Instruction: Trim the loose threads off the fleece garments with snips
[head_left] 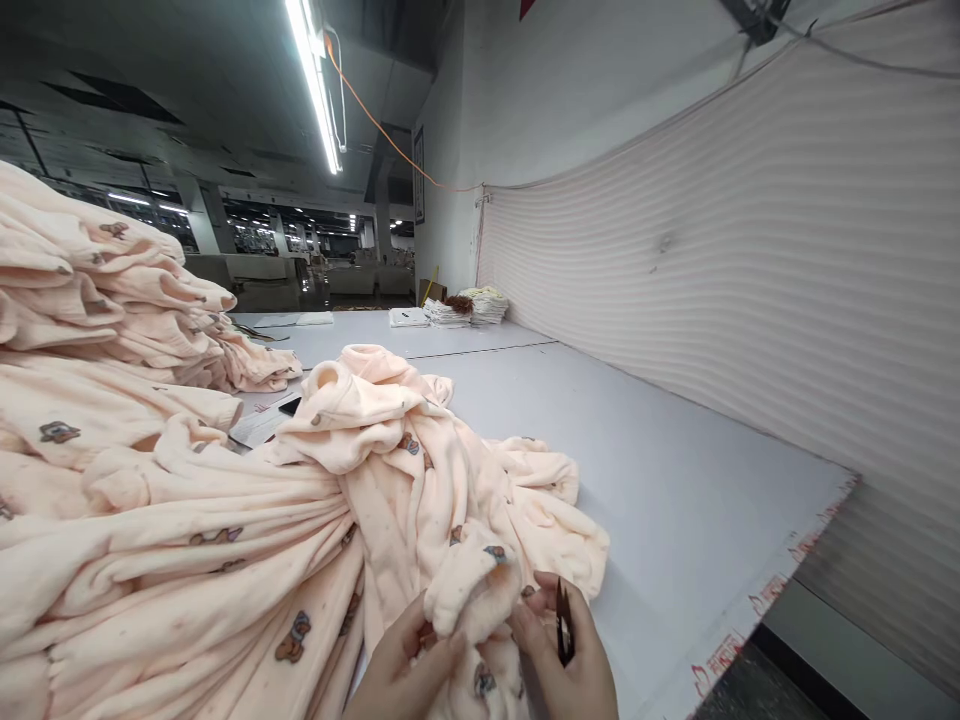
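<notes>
A peach fleece garment (420, 470) printed with small bears lies bunched on the white table (675, 480) in front of me. My left hand (409, 670) pinches a fold of it near the bottom edge of the view, fingers closed on the cloth. My right hand (570, 660) is beside it, touching the same fold and gripping small dark thread snips (563, 625) whose blades point up.
A tall pile of the same peach garments (97, 300) fills the left side. A ribbed pinkish fabric sheet (750, 260) hangs along the right. Folded white stacks (469, 308) sit at the table's far end. A dark phone-like object (289, 406) lies by the pile.
</notes>
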